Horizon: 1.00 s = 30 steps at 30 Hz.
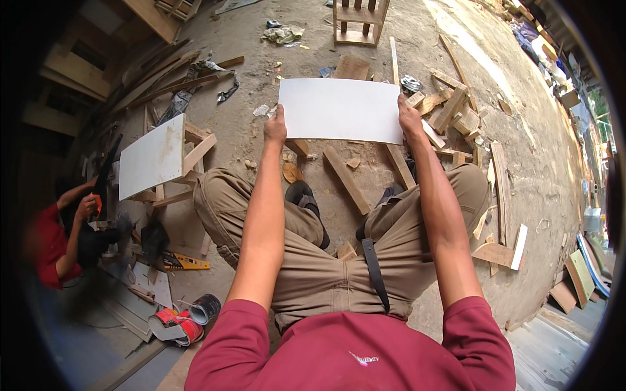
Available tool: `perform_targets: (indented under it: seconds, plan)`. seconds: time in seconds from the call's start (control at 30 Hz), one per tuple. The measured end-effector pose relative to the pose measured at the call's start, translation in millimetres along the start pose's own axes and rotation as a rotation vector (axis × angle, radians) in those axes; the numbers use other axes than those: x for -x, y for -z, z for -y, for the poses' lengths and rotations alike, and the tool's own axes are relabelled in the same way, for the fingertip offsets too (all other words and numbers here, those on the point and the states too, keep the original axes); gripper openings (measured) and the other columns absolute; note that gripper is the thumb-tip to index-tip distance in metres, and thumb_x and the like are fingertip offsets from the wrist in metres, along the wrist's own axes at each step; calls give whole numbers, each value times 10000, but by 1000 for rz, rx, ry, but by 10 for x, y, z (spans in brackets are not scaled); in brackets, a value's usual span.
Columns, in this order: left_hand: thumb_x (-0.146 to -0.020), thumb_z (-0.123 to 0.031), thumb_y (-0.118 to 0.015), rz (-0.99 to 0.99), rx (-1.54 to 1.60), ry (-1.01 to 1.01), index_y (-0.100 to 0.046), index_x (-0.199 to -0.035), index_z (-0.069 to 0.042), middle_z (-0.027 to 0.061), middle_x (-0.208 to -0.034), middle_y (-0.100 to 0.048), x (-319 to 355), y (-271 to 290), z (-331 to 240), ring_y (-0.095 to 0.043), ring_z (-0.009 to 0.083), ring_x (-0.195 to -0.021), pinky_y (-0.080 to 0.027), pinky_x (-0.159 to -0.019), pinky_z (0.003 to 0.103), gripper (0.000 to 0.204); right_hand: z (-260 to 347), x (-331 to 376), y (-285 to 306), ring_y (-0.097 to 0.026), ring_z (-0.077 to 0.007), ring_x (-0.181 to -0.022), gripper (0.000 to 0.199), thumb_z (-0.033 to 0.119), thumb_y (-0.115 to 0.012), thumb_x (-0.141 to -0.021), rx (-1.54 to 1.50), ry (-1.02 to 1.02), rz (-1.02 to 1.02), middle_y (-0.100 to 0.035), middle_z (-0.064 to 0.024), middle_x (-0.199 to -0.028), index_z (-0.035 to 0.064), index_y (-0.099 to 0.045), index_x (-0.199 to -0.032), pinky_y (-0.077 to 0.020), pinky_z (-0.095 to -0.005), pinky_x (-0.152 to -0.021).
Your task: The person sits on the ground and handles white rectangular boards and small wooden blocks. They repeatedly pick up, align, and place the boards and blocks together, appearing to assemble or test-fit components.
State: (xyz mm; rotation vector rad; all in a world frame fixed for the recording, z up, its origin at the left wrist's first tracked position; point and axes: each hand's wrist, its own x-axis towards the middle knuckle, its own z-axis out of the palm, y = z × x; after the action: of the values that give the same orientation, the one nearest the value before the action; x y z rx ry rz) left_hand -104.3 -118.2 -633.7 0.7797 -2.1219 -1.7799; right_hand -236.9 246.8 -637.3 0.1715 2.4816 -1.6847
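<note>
Panel [340,111] | long axis left to right (white face toward the wearer) | hands [275,126] gripping its short ends

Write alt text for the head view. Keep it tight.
Left hand and right hand hold a white rectangular board by opposite ends above a dirt floor strewn with wood offcuts. At left, a red-shirted co-worker holds an orange-handled handsaw beside a white-topped wooden stand.

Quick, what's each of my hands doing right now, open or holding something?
Left hand: closed, holding the left edge of the white board.
Right hand: closed, holding the right edge of the same white board.
</note>
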Motion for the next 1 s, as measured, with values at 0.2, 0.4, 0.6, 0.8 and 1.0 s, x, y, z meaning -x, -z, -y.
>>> perform_targets:
  seconds: [0.2, 0.4, 0.6, 0.8, 1.0]
  plan:
    - [-983, -575, -446, -95, 55, -77, -703, -1044, 49, 161, -919, -727, 32, -73, 47, -683, 245, -885, -506, -788, 351, 678, 113, 79, 140, -668, -351, -920, 906, 744, -435, -891, 238, -152, -15, -677, -290, -910, -133, -653, -951, -498, -415, -818]
    - [-972, -594, -429, -334, -59, -76, -700, -932, 66, 242, -852, -705, 116, -30, 126, -687, 346, -831, -502, -733, 416, 714, 368, 681, -129, -487, -383, -1096, 751, 569, -524, -940, 34, 109, -832, -460, -260, -1155, -122, -397, -1204, -403, -474, -953]
    - [-1002, -543, -410, -427, 132, 103, -673, -1060, 85, 181, -998, -712, 373, -221, -13, -669, 285, -949, -489, -823, 370, 683, 194, 1023, -875, -338, -440, -1295, 962, 630, -547, -894, -43, -197, -620, -356, -335, -1311, -177, -260, -1332, -294, -497, -1097]
    - [-1038, -530, -322, -449, 306, 5, -606, -1178, 66, 137, -1122, -663, 669, -313, 65, -611, 253, -1046, -455, -897, 348, 674, 551, 1171, -1539, -488, -345, -1203, 1048, 703, -672, -784, -271, -270, 249, -500, -233, -1297, -97, -354, -1382, -402, -453, -1009]
    - [-1038, -556, -235, -126, 645, 46, -242, -1497, 16, 174, -1500, -369, 940, -90, 250, -436, 283, -1322, -375, -1090, 381, 734, 830, 1640, -1972, -595, -281, -1095, 759, 483, -731, -859, -505, -139, 374, -610, -214, -1203, -89, -501, -1302, -515, -398, -853]
